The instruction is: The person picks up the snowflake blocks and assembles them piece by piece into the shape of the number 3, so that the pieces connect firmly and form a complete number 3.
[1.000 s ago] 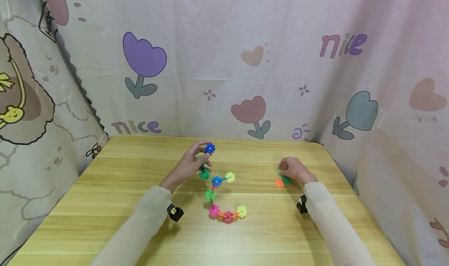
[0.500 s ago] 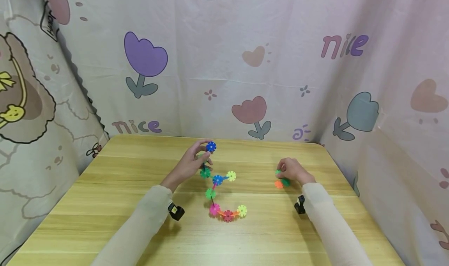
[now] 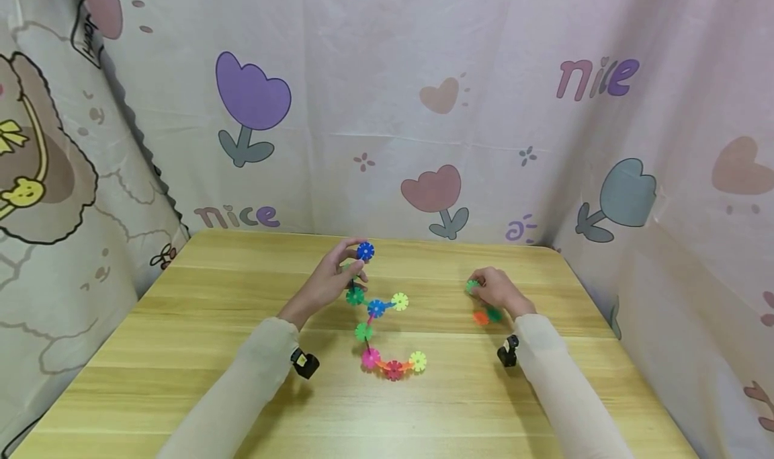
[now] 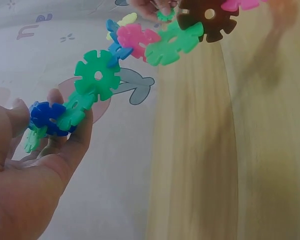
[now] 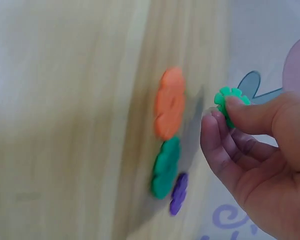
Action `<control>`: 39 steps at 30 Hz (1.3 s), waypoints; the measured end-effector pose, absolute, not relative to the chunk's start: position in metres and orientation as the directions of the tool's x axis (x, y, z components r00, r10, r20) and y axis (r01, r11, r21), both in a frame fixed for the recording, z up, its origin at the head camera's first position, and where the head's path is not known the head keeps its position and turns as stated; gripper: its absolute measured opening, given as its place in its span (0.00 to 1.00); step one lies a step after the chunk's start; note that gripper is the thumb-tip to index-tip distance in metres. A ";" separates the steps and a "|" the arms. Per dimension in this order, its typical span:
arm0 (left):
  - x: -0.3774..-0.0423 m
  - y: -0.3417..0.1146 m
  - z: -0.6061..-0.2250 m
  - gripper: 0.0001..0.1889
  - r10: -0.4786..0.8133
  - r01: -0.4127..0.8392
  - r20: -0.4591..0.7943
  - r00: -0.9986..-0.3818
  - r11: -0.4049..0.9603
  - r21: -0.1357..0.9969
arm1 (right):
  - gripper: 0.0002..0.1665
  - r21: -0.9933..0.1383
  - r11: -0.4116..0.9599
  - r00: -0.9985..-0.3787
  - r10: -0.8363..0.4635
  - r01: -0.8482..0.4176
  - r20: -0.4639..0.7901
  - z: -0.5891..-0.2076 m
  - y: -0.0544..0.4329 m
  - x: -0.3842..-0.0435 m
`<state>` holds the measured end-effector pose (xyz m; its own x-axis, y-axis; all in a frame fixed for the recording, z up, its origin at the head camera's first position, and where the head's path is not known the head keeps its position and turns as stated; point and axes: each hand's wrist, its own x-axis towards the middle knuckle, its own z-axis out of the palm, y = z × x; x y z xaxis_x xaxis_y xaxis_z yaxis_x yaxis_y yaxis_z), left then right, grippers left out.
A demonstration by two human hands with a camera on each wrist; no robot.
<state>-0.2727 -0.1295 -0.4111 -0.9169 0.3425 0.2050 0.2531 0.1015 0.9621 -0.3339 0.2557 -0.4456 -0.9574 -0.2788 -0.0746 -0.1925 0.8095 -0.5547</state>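
Note:
My left hand [image 3: 329, 277] grips one end of a chain of joined plastic snowflake discs, beside a dark blue disc [image 3: 365, 251]. In the left wrist view the thumb and fingers curl round the blue and green discs [image 4: 75, 111]. From there the chain runs through a green disc [image 3: 355, 296], a blue disc [image 3: 376, 308] with a yellow branch [image 3: 400, 302], then down to a pink disc [image 3: 371, 359], a red one [image 3: 394, 370] and a yellow one [image 3: 418, 361]. My right hand [image 3: 498, 291] pinches a single light green snowflake disc [image 5: 229, 102] between thumb and fingers, above the table.
On the wooden table [image 3: 242, 405] below the right hand lie an orange disc [image 5: 170, 104], a dark green disc [image 5: 166, 168] and a purple disc [image 5: 179, 194]. A patterned curtain [image 3: 363, 96] stands behind the table and along both sides.
My right hand has lifted the light green disc away from the loose discs and moved slightly left. The left hand still holds the chain in nearly the same place.

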 end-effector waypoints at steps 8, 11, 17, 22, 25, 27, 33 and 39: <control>-0.274 -0.127 -0.413 0.24 0.352 0.262 0.218 -0.910 0.083 0.961 | 0.13 -0.602 0.754 -0.947 -0.320 -0.264 0.015 -0.432 0.230 -0.335; -0.274 -0.126 -0.414 0.24 0.354 0.260 0.220 -0.909 0.071 0.963 | 0.13 -0.645 0.710 -0.941 -0.336 -0.282 0.042 -0.426 0.221 -0.334; -0.275 -0.123 -0.415 0.24 0.352 0.254 0.215 -0.911 0.069 0.965 | 0.13 -0.702 0.647 -0.934 -0.350 -0.298 0.074 -0.413 0.204 -0.331; -0.274 -0.122 -0.414 0.24 0.355 0.251 0.209 -0.911 0.075 0.965 | 0.13 -0.714 0.623 -0.928 -0.357 -0.319 0.104 -0.407 0.191 -0.328; -0.274 -0.121 -0.414 0.24 0.359 0.245 0.206 -0.910 0.068 0.967 | 0.13 -0.719 0.612 -0.926 -0.358 -0.329 0.119 -0.403 0.185 -0.326; -0.274 -0.120 -0.414 0.25 0.360 0.245 0.207 -0.910 0.064 0.967 | 0.13 -0.721 0.608 -0.925 -0.359 -0.333 0.126 -0.401 0.181 -0.324; -0.276 -0.120 -0.415 0.24 0.365 0.248 0.212 -0.907 0.056 0.967 | 0.12 -0.718 0.591 -0.917 -0.360 -0.369 0.175 -0.393 0.167 -0.321; -0.275 -0.119 -0.416 0.24 0.375 0.246 0.207 -0.904 0.057 0.968 | 0.10 -0.716 0.546 -0.892 -0.368 -0.435 0.261 -0.388 0.152 -0.317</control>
